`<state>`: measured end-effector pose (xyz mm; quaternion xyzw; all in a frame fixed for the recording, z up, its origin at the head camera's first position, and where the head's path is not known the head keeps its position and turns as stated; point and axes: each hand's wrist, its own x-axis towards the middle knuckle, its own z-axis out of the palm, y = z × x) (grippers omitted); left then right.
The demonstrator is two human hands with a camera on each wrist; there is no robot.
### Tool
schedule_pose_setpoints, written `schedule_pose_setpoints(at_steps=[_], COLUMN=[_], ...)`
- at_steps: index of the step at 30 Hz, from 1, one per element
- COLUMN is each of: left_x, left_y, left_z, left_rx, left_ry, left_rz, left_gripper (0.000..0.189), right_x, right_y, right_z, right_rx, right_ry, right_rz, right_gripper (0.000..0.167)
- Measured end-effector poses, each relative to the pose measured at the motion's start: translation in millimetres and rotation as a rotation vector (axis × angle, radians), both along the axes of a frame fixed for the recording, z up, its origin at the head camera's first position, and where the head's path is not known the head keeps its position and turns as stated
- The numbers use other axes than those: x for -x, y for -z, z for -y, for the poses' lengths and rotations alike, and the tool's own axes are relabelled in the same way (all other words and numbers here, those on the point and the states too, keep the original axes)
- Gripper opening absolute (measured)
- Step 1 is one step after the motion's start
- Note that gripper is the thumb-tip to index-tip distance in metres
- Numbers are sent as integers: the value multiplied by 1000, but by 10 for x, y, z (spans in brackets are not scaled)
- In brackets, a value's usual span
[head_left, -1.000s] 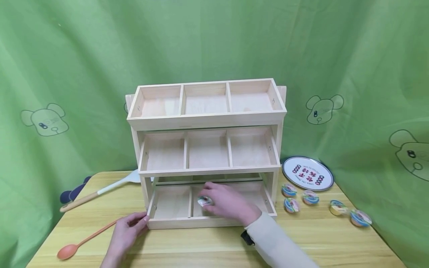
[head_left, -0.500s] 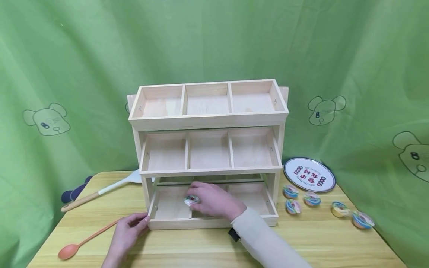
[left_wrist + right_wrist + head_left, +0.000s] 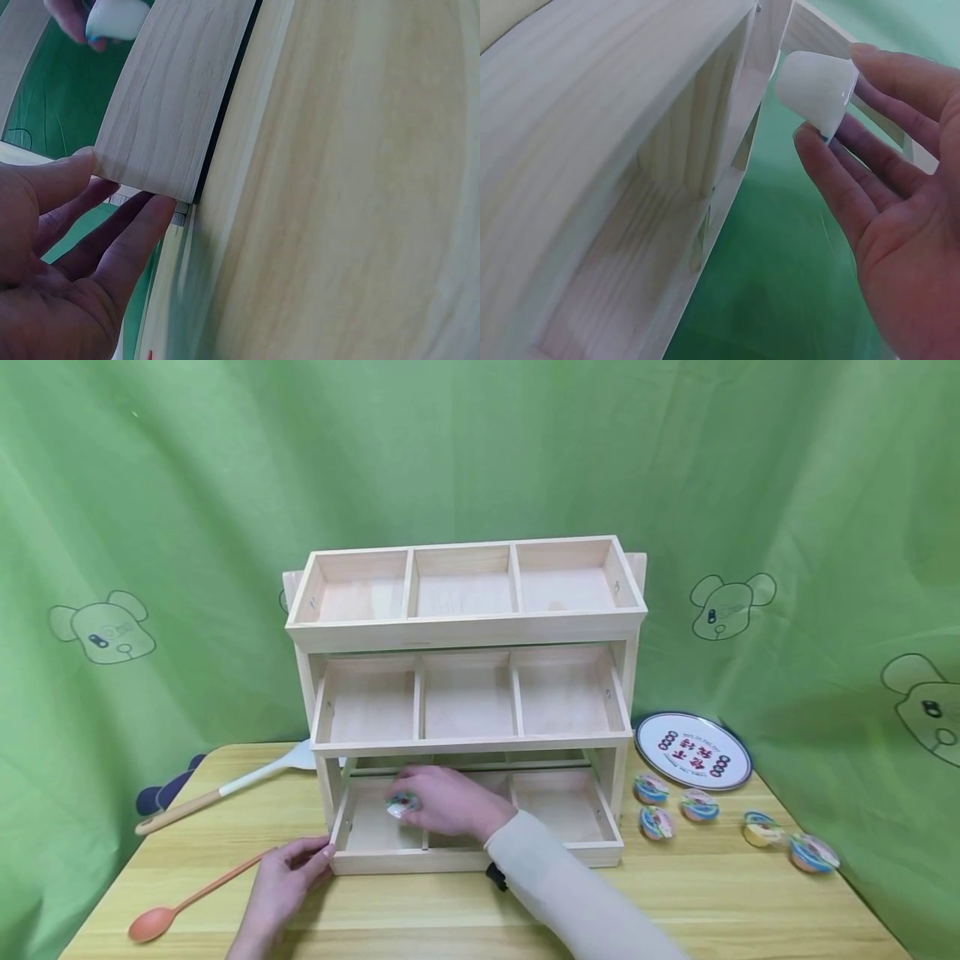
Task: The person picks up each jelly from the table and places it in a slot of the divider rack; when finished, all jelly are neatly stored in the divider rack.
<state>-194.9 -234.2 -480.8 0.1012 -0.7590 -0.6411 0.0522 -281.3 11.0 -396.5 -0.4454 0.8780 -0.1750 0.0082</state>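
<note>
Cup (image 3: 402,805) on the move: our right hand (image 3: 448,802) is pinching the little sealed jelly cup between thumb and fingertips and carrying it leftward inside the rack's (image 3: 465,635) bottom tray (image 3: 480,858). A second ago it was hanging over the middle compartment; half a second ago it was crossing the divider; now we are holding it above the left compartment, not yet set down. That tells us, in our judgement, that the left slot is the one being filled. Our left hand (image 3: 281,885) is staying put, fingers lying nearly straight against the tray's front left corner, bracing it on the surface (image 3: 750,902). Four more cups (image 3: 697,804) are waiting beside the plate (image 3: 692,749), unmoved.
</note>
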Motion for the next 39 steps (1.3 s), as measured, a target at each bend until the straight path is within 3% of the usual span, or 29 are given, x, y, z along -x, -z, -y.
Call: schedule_pose_setpoints(at_steps=[21,39], left_x=[9,6], left_y=[25,37], left_z=[4,4], left_rx=[30,30], left_ry=[0,-4], left_rz=[-19,-26], left_gripper=[25,25], right_x=[230,343], right_y=[252,302], right_z=[510,675], right_rx=[-53,-85], right_ry=[43,68], right_rz=[97,134], right_gripper=[41,33])
